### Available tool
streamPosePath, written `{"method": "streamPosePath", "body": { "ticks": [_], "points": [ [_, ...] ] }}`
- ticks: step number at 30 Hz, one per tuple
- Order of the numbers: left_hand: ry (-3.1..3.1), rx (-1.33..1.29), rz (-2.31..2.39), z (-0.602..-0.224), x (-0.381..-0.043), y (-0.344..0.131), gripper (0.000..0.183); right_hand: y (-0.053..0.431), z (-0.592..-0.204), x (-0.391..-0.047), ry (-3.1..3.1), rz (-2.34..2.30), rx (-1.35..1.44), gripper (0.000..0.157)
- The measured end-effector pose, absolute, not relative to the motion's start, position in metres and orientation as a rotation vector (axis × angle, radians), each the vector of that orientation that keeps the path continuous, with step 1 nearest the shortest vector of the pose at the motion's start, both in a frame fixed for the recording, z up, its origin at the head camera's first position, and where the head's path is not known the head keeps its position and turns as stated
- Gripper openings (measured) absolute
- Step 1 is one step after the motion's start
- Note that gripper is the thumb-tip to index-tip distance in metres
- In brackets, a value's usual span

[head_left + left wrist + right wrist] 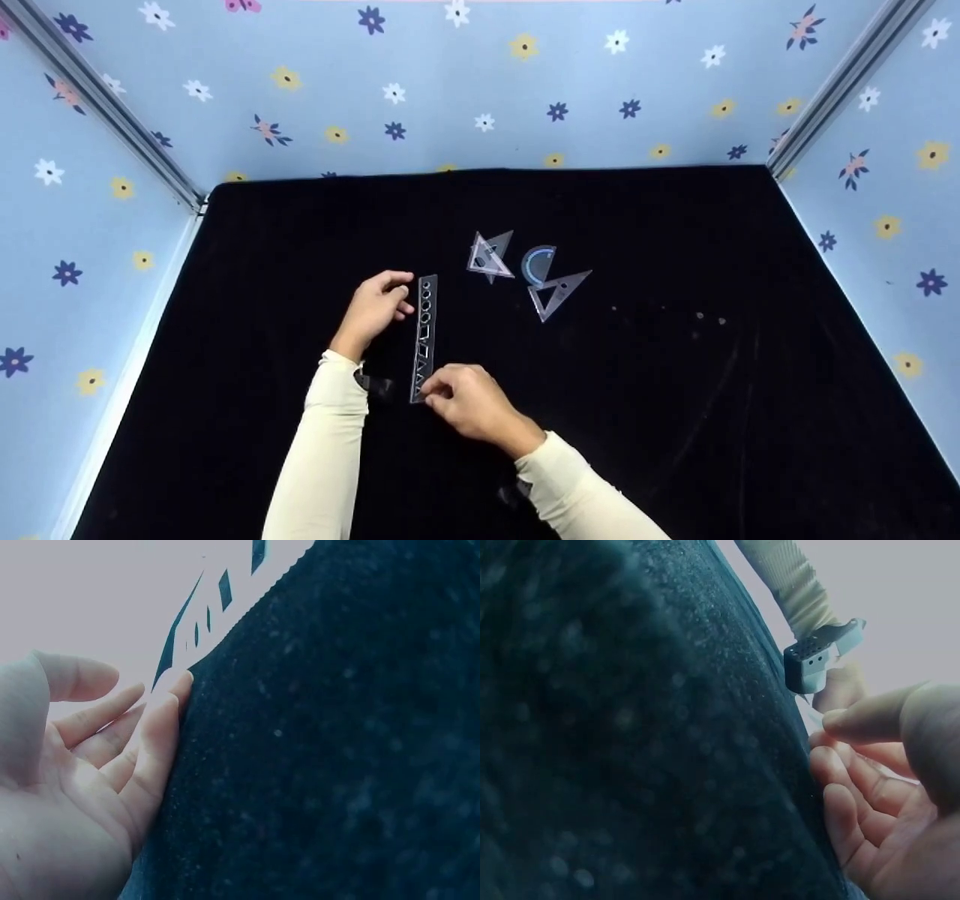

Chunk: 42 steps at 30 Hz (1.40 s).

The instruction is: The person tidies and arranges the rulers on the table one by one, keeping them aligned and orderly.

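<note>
A clear stencil ruler [424, 337] with a row of cut-out circles, four-sided shapes and triangles lies lengthwise away from me on the black cloth. At its near end my right hand [469, 401] pinches the ruler between thumb and fingers. My left hand [375, 306] is beside the far end, its fingertips right at the left edge. In the left wrist view, the thumb of the left hand [90, 757] stands apart from the fingers, which meet the end of the ruler [236, 604]. The right wrist view shows the right hand [885, 787] with thumb and forefinger close together.
Beyond the ruler, two overlapping clear set squares [487, 259] lie on the black cloth [637, 420]. To their right are a clear protractor [534, 264] and another set square [566, 289], which overlap slightly. Flower-patterned blue walls [450, 67] stand behind and at both sides.
</note>
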<state>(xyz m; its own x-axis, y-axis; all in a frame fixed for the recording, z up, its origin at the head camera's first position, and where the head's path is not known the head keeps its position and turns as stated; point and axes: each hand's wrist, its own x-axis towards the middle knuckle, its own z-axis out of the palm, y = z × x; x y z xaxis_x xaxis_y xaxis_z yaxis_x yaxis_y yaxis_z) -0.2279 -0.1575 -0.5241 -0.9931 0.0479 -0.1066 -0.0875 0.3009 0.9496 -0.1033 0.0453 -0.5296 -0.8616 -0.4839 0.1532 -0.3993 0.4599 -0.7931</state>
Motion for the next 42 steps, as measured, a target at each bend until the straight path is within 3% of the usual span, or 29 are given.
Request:
{"method": "streamPosePath", "body": {
  "ticks": [18,42],
  "points": [
    [2.243,-0.024,1.858,-0.528,-0.230,-0.157,0.041,0.047,-0.536,-0.106,2.652,-1.335,-0.774,0.011],
    [2.340,-0.082,1.886,-0.520,-0.210,-0.154,0.033,0.045,-0.536,-0.105,2.647,-1.353,-0.778,0.015]
  ]
}}
